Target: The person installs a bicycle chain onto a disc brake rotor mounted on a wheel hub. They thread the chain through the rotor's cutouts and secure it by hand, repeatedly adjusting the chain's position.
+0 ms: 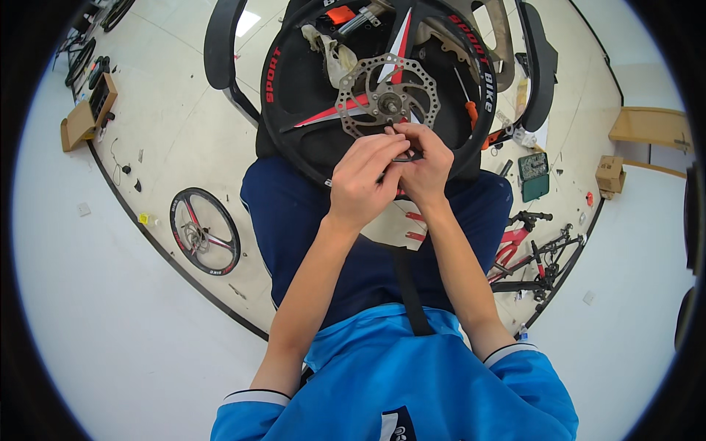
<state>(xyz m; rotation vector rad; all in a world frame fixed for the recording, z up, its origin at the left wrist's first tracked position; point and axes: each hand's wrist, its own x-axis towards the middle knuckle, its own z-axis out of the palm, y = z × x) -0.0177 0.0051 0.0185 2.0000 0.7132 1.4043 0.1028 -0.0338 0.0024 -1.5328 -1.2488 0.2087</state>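
A black bicycle wheel (273,117) with red and white spokes lies in front of me, its near rim by my thighs. On its hub is a silver disc brake rotor (422,77) with a hole pattern and curved arms. My left hand (360,180) and my right hand (428,167) meet at the rotor's near edge, fingers closed in a pinch. A small dark thin piece (409,156) shows between them; its kind is mostly hidden. The fingertips of my right hand are close below the hub, next to the rotor.
A black chair armrest (220,44) rises left of the wheel, another armrest (543,66) at right. A crumpled plastic bag (334,59) and an orange-handled screwdriver (471,110) lie around the wheel. Another wheel (205,231), a green case (534,176) and a red bicycle frame (511,246) are on the floor.
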